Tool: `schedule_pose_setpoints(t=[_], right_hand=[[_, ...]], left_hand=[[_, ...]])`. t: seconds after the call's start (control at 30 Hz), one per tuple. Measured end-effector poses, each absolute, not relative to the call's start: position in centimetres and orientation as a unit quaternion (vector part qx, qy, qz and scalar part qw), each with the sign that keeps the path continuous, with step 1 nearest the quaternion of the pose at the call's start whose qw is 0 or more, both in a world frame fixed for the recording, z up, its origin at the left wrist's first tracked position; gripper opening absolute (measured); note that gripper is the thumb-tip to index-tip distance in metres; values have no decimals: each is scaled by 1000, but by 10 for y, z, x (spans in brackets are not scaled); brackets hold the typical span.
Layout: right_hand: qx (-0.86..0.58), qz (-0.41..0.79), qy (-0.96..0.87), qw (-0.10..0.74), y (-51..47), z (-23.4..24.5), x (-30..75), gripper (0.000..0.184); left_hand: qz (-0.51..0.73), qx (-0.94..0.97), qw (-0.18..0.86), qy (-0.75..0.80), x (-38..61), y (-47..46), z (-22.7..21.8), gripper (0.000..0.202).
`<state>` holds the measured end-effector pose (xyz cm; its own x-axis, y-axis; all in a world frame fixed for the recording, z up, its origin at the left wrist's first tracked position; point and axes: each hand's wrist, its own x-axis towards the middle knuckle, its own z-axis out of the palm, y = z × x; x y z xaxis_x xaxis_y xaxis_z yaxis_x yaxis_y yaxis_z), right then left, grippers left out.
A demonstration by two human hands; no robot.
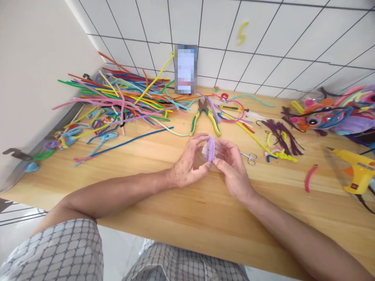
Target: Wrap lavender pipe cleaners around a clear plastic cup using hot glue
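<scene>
Between both hands is a clear plastic ball [215, 147] with purple pipe cleaners [211, 148] running over it in an upright band. My left hand [190, 160] curls around its left side, thumb and fingers closed on it. From the right, my right hand [233, 166] grips it too, its thumb near the lower end of the purple band. Just beyond the hands lie pliers [204, 119] with yellow-green handles, spread apart. Small scissors [249, 157] rest right of my right hand.
Loose coloured pipe cleaners [125, 99] are heaped at the back left. A phone [186, 69] leans on the tiled wall. At right are a yellow glue gun [356, 166], a pink pipe cleaner piece [310, 178], dark purple strands [281, 134] and a colourful pipe-cleaner figure [334, 115]. A utility knife [233, 108] lies behind.
</scene>
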<state>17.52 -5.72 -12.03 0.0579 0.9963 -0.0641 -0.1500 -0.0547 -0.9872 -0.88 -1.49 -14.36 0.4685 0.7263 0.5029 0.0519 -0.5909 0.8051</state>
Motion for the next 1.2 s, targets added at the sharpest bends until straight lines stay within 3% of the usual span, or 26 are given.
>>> schedule_pose_setpoints(t=[0.33, 0.83, 1.2], right_hand=[[-514, 527, -432, 521, -57, -117, 175, 47], [-524, 543, -398, 521, -57, -109, 171, 42], [-525, 522, -410, 533, -63, -116, 173, 46]], left_hand=[[474, 798, 246, 279, 3, -13, -153, 89], [441, 804, 251, 309, 7, -16, -154, 97], [464, 797, 291, 253, 0, -16, -150, 77]])
